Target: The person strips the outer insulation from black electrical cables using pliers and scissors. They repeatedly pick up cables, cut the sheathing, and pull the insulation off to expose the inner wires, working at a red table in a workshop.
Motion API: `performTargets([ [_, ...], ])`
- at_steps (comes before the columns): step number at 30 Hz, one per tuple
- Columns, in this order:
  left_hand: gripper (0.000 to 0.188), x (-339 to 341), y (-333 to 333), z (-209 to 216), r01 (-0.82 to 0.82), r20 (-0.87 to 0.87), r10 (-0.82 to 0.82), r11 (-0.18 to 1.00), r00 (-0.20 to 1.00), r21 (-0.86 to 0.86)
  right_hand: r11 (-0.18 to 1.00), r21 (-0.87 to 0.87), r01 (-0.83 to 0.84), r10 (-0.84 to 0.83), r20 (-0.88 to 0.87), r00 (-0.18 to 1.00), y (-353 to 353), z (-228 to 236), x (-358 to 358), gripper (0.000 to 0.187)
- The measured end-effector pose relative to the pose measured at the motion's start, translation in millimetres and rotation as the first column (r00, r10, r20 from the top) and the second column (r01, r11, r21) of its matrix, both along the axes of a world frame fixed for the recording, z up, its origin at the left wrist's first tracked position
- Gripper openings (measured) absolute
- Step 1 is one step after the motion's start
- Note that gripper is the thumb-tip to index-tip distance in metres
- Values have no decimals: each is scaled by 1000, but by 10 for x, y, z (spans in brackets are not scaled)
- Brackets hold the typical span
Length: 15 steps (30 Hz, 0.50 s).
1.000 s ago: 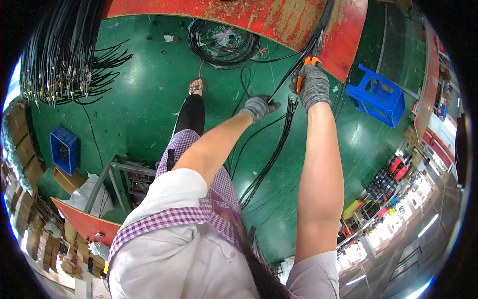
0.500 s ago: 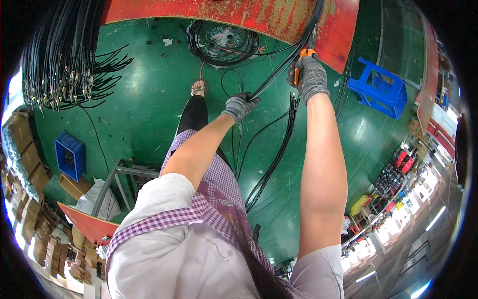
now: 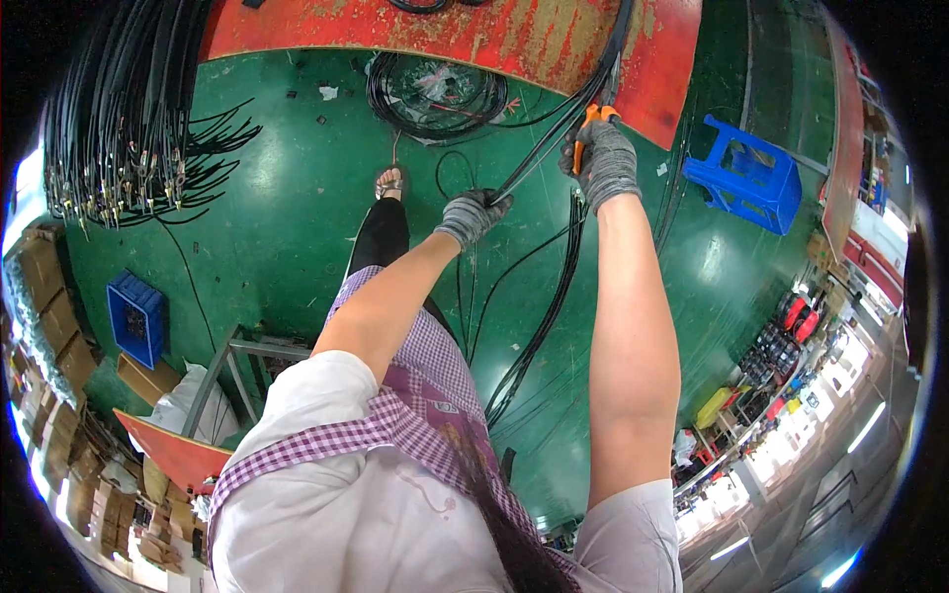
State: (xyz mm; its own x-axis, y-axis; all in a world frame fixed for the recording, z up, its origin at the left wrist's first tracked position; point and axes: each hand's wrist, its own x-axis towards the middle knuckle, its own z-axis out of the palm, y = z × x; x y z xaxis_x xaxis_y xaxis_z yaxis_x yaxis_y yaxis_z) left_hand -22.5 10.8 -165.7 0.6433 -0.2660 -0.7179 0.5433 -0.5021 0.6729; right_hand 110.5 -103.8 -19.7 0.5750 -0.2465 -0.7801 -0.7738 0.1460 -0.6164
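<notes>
My left hand (image 3: 473, 217), in a grey knit glove, is closed around a bundle of black cables (image 3: 539, 156) that runs up and right over the red board's edge. My right hand (image 3: 601, 163), gloved alike, grips orange-handled pliers (image 3: 595, 121). Their jaws point away from me, along the cables near the board's corner; the jaw tips are hard to make out. Below my right hand, another bunch of black cables (image 3: 544, 306) hangs toward my apron.
A worn red board (image 3: 474, 30) spans the far side. A black cable coil (image 3: 435, 99) lies on the green floor below it. Many cables with metal ends (image 3: 129, 168) hang at left. A blue stool (image 3: 751, 178) is at right, a blue crate (image 3: 136, 316) at left.
The view has shifted slightly, and more of the board, with black loops on it, shows at the top. Both hands keep their grips in nearly the same places.
</notes>
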Motion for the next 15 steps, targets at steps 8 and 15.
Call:
performTargets([
  [8,32,-262,-126,380,70,-295,-118,983,948,-168,981,-189,-40,108,364,925,-138,-336,-202,10],
  [15,43,-784,-247,378,617,435,-900,336,-11,711,878,-463,-124,288,303,908,-98,-271,-141,16],
])
